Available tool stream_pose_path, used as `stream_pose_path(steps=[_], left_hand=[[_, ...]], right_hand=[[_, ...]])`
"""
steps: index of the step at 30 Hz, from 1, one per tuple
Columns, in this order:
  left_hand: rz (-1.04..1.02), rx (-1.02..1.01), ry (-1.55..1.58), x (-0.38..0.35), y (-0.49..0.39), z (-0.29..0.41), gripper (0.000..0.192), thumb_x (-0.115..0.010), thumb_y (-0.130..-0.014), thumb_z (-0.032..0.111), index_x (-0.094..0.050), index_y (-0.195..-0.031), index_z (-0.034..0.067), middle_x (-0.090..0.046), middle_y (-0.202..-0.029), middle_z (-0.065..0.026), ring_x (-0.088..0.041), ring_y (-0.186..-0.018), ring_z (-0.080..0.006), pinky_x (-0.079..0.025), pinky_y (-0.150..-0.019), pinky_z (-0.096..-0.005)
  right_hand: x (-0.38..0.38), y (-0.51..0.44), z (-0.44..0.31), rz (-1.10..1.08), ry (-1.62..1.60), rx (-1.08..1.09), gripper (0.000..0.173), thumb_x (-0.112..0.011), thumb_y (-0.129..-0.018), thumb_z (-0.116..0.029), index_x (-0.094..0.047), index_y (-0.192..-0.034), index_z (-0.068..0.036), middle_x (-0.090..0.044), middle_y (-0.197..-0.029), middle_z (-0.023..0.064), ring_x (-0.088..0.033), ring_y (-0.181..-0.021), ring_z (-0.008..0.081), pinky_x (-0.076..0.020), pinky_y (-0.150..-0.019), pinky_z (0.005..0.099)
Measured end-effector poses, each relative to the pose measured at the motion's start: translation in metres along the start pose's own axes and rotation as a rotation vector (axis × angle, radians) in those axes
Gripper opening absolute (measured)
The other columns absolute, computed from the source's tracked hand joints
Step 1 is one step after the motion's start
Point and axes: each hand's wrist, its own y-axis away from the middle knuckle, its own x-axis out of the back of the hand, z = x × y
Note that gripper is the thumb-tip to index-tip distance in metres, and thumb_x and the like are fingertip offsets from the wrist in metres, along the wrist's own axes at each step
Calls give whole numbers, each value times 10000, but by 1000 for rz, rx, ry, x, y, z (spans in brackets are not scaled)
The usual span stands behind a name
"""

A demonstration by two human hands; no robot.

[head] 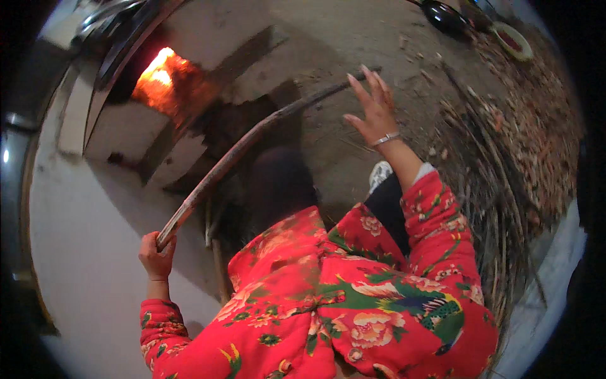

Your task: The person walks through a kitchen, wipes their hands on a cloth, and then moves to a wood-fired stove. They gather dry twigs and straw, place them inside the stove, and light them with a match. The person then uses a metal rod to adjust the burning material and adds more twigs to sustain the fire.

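Observation:
A long, slightly bent wooden branch [246, 139] slants across the view in front of my red flowered jacket. My left hand [158, 256] is closed around its lower left end. Near its far, darker end is my right hand [376, 109], fingers spread, with a bracelet at the wrist; whether a fingertip touches the branch I cannot tell. Flames [163, 78] glow in the square mouth of a stove at the upper left, beyond the branch.
A pale wall [85, 222] runs down the left side. Thin sticks [497, 175] lie heaped on the right, beside wood chips [544, 118] spread over the floor. At the upper right are a dark shiny pan [442, 19] and a pale-rimmed bowl [512, 41].

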Motion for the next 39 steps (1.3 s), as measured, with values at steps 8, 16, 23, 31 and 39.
stream_pose_path(steps=[8,16,23,31,39], left_hand=[[-25,-325,172,-31,-101,44,257,-675,-588,120,-503,-751,20,-498,-654,-94,-483,-570,-226,-401,-523,-288],[-96,-162,399,-71,-143,106,211,-637,-656,125,-519,-794,16,-513,-638,-90,-487,-544,-138,-400,-527,-242],[-423,68,714,-143,-151,220,242,-592,-707,226,-529,-775,2,-485,-605,-61,-435,-566,-96,-366,-520,-236],[-608,-9,853,-177,-150,259,326,-576,-712,239,-521,-950,22,-533,-760,-70,-492,-711,-152,-390,-630,-262],[-907,-172,1073,-166,-154,238,429,-559,-724,179,-413,-1099,34,-517,-927,-70,-455,-865,-123,-364,-754,-258]], right_hand=[[14,19,62,-41,287,-144,296,-614,-605,-143,-541,-891,-124,-552,-876,-7,-478,-895,189,-216,-923,416],[9,14,70,178,167,-450,233,-586,-683,-191,-550,-885,-81,-565,-807,107,-523,-777,271,-417,-658,327],[-17,-14,44,334,-1017,-1139,267,-547,-749,-298,-534,-828,-43,-567,-655,65,-521,-564,154,-441,-540,273],[-10,-14,45,437,-1742,-1298,259,-501,-767,-327,-512,-876,-93,-559,-857,62,-534,-768,182,-428,-738,375],[-15,-9,35,166,-1951,-1001,431,-385,-810,-360,-424,-1071,-20,-485,-1074,115,-460,-992,267,-341,-876,383]])
